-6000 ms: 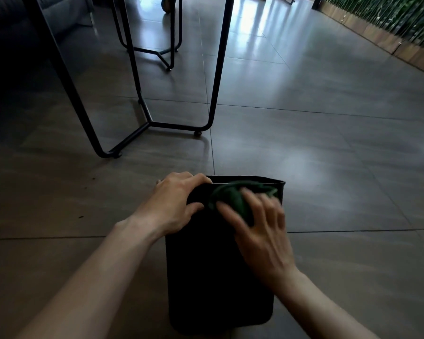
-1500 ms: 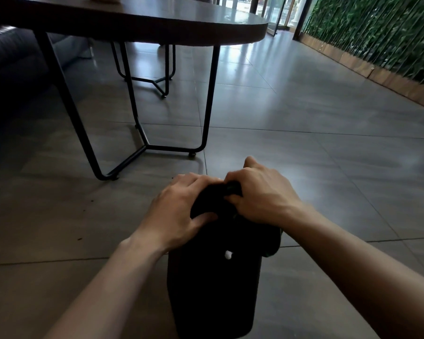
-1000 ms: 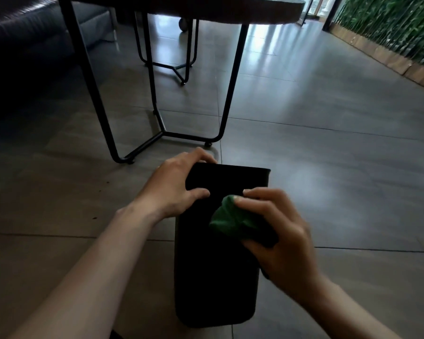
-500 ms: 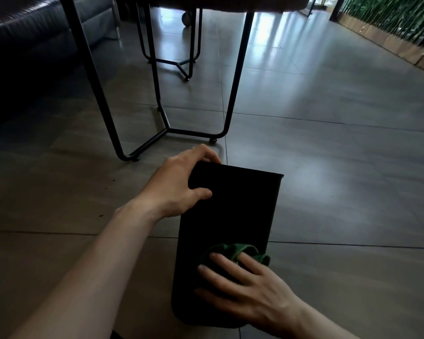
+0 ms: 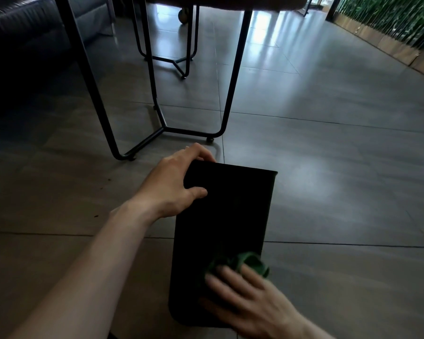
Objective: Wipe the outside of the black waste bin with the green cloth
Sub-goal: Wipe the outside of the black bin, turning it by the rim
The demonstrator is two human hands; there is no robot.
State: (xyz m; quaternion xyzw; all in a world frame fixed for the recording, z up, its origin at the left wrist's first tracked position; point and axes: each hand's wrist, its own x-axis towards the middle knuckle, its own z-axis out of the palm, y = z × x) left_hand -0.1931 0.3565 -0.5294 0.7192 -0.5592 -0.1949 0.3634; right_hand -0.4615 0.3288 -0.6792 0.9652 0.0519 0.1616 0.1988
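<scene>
Here the black waste bin [image 5: 224,216] stands on the tiled floor [image 5: 340,167], just in front of a table's metal legs [image 5: 157,94]. The left hand [image 5: 174,187] grips its top corner, fingers curled over the rim. The right hand [image 5: 250,299], fingers straight, presses the green cloth [image 5: 242,264] flat low on the near wall. Pushing hard that low could slide or tip the light bin if the rim grip loosens.

Left hand [image 5: 174,183] reaches forward, fingers curled over an edge, thumb pressed flat; right hand [image 5: 251,302] lies low, fingers spread and straight
</scene>
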